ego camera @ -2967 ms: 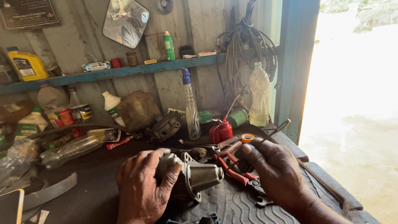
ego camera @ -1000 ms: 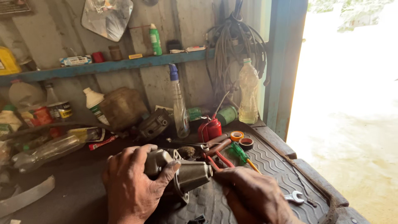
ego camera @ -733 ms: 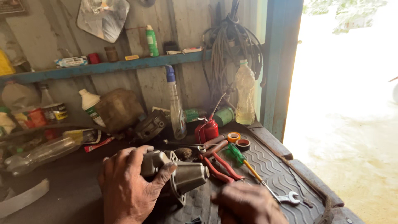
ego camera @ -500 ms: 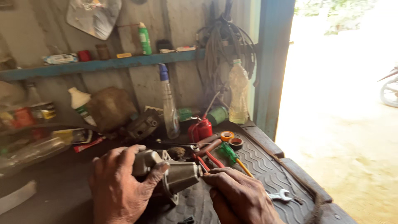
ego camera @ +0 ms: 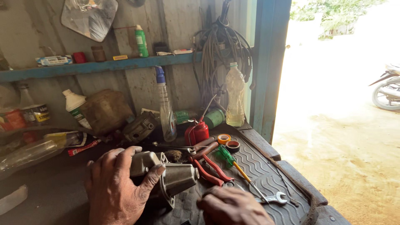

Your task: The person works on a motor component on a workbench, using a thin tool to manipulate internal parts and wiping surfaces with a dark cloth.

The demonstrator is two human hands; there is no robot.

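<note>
Left hand (ego camera: pixel 114 189) clasped over a grey cast-metal motor housing (ego camera: pixel 168 177) on the dark ribbed rubber mat (ego camera: pixel 271 166) of the worktop, right hand (ego camera: pixel 233 207) at four o'clock, knuckles up, grip indiscernible, red-handled pliers (ego camera: pixel 212 168) at two o'clock, steel spanner (ego camera: pixel 273 198) beside the right hand

The right hand (ego camera: pixel 233 206) has left the red-handled pliers (ego camera: pixel 210 168) and drawn back to the near edge of the table's ribbed mat (ego camera: pixel 266 166), uncovering a spanner (ego camera: pixel 271 199) beside it.
</note>
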